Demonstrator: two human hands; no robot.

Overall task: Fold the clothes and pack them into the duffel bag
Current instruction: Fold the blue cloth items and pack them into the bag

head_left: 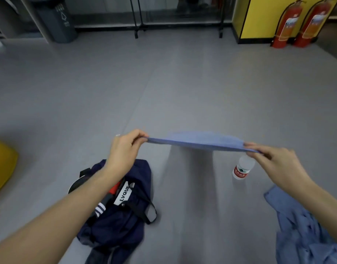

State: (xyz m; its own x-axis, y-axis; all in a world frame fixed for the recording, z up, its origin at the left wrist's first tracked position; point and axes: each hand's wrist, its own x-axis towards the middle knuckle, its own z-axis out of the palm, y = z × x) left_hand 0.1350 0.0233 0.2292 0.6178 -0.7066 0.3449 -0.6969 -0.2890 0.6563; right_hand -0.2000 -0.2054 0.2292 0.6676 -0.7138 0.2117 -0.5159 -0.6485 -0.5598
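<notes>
A light blue cloth [200,141] is stretched flat and nearly edge-on in the air above the grey floor. My left hand [123,149] pinches its left end, and my right hand [276,164] pinches its right end. Below my left forearm lies the navy duffel bag [125,212] on the floor, open, with a white LVQUE label, black straps and dark and red items inside. A crumpled blue shirt [304,231] lies on the floor at the lower right, under my right forearm.
A plastic water bottle [242,168] with a red label stands on the floor just below the cloth's right end. A yellow object [2,164] sits at the left edge. Two fire extinguishers [285,25], a grey bin [57,20] and a rack's legs [136,33] line the far wall.
</notes>
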